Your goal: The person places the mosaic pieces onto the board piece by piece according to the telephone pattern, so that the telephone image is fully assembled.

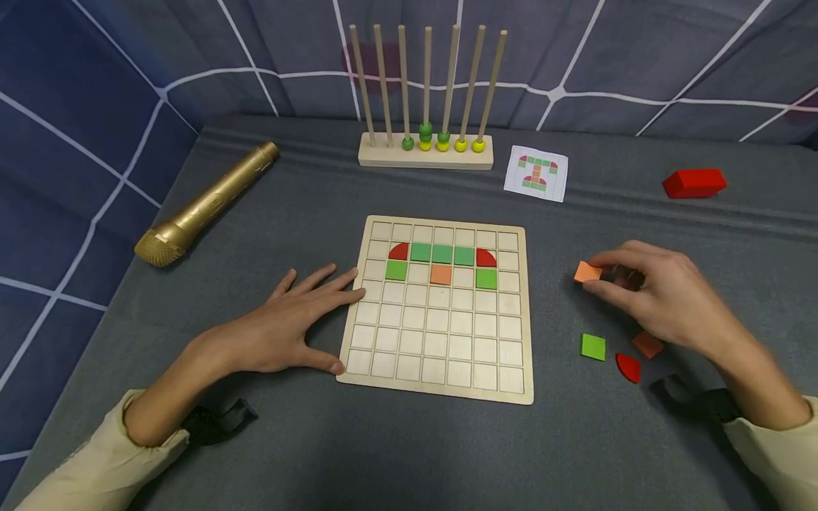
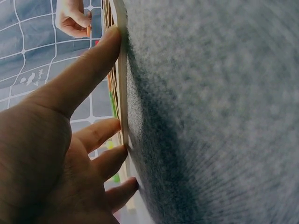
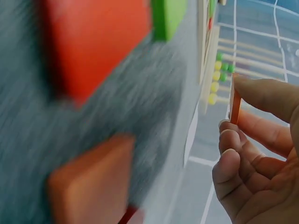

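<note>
My right hand [image 1: 664, 294] pinches an orange square tile [image 1: 586, 272] between thumb and fingers, to the right of the wooden grid board [image 1: 434, 372]. The right wrist view has the same tile [image 3: 235, 105] edge-on at the fingertips. Spread along the board's left side, my left hand [image 1: 287, 326] touches its edge with thumb and fingertips. Set in the upper cells are red quarter-circle tiles [image 1: 486, 257], several green square tiles [image 1: 442, 254] and one orange tile [image 1: 440, 274]. Near my right hand lie a green tile [image 1: 593, 347], a red quarter-circle [image 1: 629, 367] and another orange tile [image 1: 648, 344].
Behind the board stands a wooden peg rack [image 1: 424, 157] with green and yellow beads. A pattern card [image 1: 556, 186] lies beside it. A gold microphone [image 1: 211, 202] is at left, a red block [image 1: 694, 183] at far right.
</note>
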`<action>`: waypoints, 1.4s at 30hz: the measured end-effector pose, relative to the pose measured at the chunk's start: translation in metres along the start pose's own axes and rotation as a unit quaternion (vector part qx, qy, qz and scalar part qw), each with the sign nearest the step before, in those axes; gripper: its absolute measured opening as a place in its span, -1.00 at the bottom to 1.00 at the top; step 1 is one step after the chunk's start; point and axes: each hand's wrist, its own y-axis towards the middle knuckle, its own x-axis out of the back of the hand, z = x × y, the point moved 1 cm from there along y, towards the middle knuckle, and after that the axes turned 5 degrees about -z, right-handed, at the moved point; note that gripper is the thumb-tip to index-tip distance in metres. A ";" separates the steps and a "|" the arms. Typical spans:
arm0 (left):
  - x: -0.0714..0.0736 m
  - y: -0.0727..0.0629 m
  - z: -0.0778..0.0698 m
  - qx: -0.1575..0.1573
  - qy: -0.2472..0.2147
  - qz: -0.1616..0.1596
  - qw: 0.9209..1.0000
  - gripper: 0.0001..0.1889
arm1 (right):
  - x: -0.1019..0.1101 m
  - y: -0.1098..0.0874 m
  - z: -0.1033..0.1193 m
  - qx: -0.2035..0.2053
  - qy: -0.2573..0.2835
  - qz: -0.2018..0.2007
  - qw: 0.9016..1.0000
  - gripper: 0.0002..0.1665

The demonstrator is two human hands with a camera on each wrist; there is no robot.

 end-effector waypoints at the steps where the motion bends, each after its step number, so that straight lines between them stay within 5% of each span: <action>1: 0.000 0.000 0.000 0.000 0.000 0.000 1.000 0.07 | 0.000 0.001 0.004 0.006 0.003 -0.002 1.000 -0.71; 11: 0.000 0.000 0.000 0.001 0.003 0.002 1.000 0.06 | -0.011 0.011 0.043 0.057 0.076 0.007 0.995 -0.69; 20: 0.001 0.000 0.001 -0.002 0.008 -0.001 1.000 0.07 | -0.032 0.024 0.082 0.071 0.151 0.063 0.984 -0.76; 31: 0.000 -0.001 0.000 -0.006 0.006 -0.005 1.000 0.06 | -0.065 0.046 0.112 0.115 0.126 0.101 0.980 -0.80; 42: 0.001 -0.002 0.000 -0.006 0.006 -0.003 1.000 0.06 | -0.077 0.056 0.118 0.074 0.118 0.149 0.979 -0.76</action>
